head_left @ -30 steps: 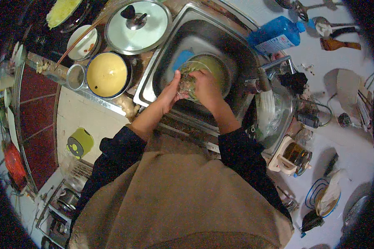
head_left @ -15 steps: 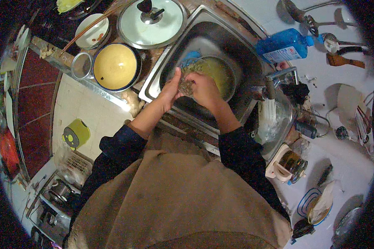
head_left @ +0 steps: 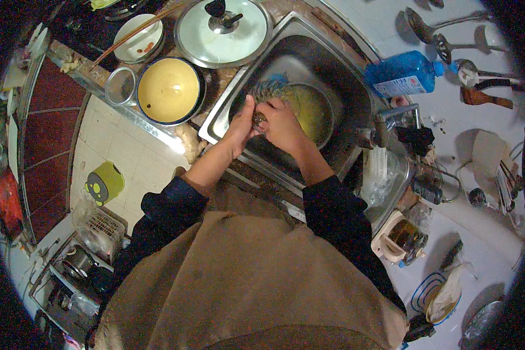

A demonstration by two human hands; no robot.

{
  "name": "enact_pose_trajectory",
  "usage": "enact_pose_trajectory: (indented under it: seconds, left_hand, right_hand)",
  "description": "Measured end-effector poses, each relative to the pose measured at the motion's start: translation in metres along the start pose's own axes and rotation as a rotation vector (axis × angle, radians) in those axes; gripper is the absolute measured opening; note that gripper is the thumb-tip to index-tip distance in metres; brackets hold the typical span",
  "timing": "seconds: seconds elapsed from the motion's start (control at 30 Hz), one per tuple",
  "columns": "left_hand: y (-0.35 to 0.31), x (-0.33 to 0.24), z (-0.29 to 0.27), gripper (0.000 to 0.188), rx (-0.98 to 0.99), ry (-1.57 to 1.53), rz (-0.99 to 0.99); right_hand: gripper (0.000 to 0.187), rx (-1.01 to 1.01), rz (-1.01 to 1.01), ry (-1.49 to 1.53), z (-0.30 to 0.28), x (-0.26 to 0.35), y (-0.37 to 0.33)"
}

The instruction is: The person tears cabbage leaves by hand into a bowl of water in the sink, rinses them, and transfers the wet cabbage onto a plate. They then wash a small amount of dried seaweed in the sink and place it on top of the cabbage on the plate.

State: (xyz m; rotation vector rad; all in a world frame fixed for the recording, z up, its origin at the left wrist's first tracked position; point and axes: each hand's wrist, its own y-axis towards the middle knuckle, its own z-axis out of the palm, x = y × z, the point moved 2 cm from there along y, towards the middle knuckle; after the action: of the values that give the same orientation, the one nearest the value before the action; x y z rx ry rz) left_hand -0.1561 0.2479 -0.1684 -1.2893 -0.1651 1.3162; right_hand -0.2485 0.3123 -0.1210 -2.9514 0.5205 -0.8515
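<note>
Over the sink [head_left: 341, 64], my left hand [head_left: 240, 129] and my right hand [head_left: 283, 123] are close together, fingers closed on one grey-brown, mottled thing [head_left: 268, 90]. It looks ridged and sticks out past my fingers on the far side; its exact kind is not clear. My left thumb points up along its left side, while my right fingers curl over its near part. Just beyond and right of my hands, a round metal basin [head_left: 322, 119] with yellowish liquid stands in the sink. Something blue [head_left: 281, 77] shows behind the held thing, mostly hidden.
Left of the sink are a yellow-lined bowl [head_left: 168, 90], a glass cup [head_left: 121, 86], a white bowl [head_left: 140, 38] under chopsticks and a glass pot lid [head_left: 223, 32]. A blue bottle [head_left: 402, 73] and the faucet [head_left: 372, 137] flank the sink's right side.
The held thing now reaches farther toward the far left, with less of it over the basin. My right fingers have shifted slightly; both hands remain together.
</note>
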Motion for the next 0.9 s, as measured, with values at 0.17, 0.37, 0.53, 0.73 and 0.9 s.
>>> enact_pose_trajectory:
  seconds: [0.17, 0.37, 0.53, 0.73, 0.9]
  left_hand:
    - [0.002, 0.005, 0.001, 0.063, 0.046, -0.109, 0.004]
    - [-0.003, 0.005, 0.004, 0.065, 0.015, -0.074, 0.066]
    - [-0.005, 0.009, 0.005, 0.066, 0.024, -0.115, 0.064]
    - [-0.006, 0.012, 0.005, 0.066, 0.013, -0.08, 0.054]
    - [-0.008, 0.011, 0.007, 0.066, 0.01, -0.096, 0.074]
  right_hand:
    - [0.029, 0.096, 0.11, 0.31, -0.013, 0.001, 0.0]
    - [0.029, -0.018, -0.28, 0.057, -0.012, -0.002, -0.009]
    - [0.026, -0.053, -0.048, 0.2, -0.035, 0.0, -0.016]
    - [0.02, -0.143, 0.135, 0.097, -0.05, 0.004, -0.019]
    - [0.015, -0.338, 0.112, 0.426, -0.04, -0.006, -0.024]
